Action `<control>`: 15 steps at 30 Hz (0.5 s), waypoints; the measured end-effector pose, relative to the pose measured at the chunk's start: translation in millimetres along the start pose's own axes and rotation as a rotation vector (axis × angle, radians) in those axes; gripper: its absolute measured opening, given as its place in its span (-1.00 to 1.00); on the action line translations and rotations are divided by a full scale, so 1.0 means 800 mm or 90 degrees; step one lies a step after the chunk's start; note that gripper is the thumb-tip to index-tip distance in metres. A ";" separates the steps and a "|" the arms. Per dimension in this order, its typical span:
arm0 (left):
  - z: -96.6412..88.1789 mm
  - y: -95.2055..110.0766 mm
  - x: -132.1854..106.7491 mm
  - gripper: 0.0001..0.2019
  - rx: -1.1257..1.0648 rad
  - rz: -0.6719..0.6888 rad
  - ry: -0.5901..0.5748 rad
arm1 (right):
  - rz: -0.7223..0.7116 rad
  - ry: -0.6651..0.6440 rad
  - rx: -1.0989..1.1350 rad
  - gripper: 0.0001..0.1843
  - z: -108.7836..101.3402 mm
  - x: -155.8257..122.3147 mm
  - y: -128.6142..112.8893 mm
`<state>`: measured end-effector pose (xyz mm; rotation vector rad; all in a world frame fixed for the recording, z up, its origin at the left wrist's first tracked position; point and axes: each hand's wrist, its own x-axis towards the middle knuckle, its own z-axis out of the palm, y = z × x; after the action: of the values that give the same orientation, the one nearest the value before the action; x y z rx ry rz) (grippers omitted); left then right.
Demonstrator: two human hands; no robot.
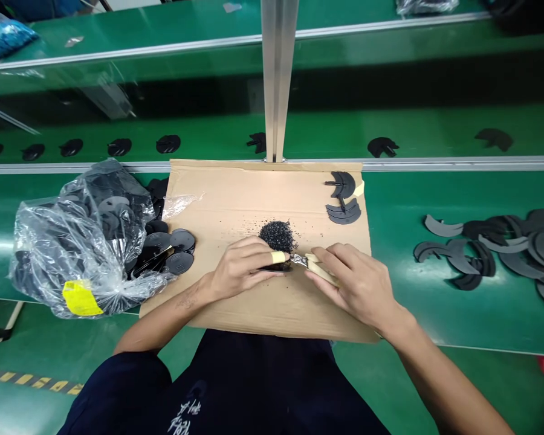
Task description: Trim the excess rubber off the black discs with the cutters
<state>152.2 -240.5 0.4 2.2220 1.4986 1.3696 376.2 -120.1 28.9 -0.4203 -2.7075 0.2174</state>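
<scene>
My right hand (356, 281) is closed around cutting pliers (300, 260) with cream handles, their metal jaws turned left toward my left hand. In my left hand (242, 266) is a thin black plastic part (276, 266), mostly hidden under the fingers. A yellowish cover wraps one left fingertip, right beside the jaws. Just beyond both hands, a heap of small black plastic bits (276, 234) lies on a cardboard sheet (236, 193). Two curved black parts (343, 211) rest near the sheet's far right corner.
A clear plastic bag (81, 235) with a yellow label bulges at left, spilling round black parts (180, 241). Curved black pieces (466, 260) are piled on the green table at right. Behind, a metal post (278, 78) rises before a green conveyor belt (326, 142) carrying spaced black parts.
</scene>
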 end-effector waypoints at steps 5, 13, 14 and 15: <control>0.002 -0.013 -0.006 -0.87 0.203 0.053 -0.042 | 0.062 -0.067 0.049 -0.65 -0.003 -0.001 0.002; 0.017 -0.002 -0.022 -0.78 -0.146 -0.198 0.115 | 0.159 0.015 0.360 -0.77 0.033 0.000 -0.009; 0.018 0.000 -0.022 -0.79 -0.169 -0.212 0.114 | 0.132 0.040 0.343 -0.82 0.039 0.003 -0.014; 0.019 0.000 -0.022 -0.80 -0.164 -0.205 0.103 | 0.093 0.061 0.300 -0.84 0.043 0.006 -0.018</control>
<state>161.7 -249.2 -18.9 1.6705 1.5431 1.5584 354.6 -135.6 2.5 -0.4685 -2.4260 0.8299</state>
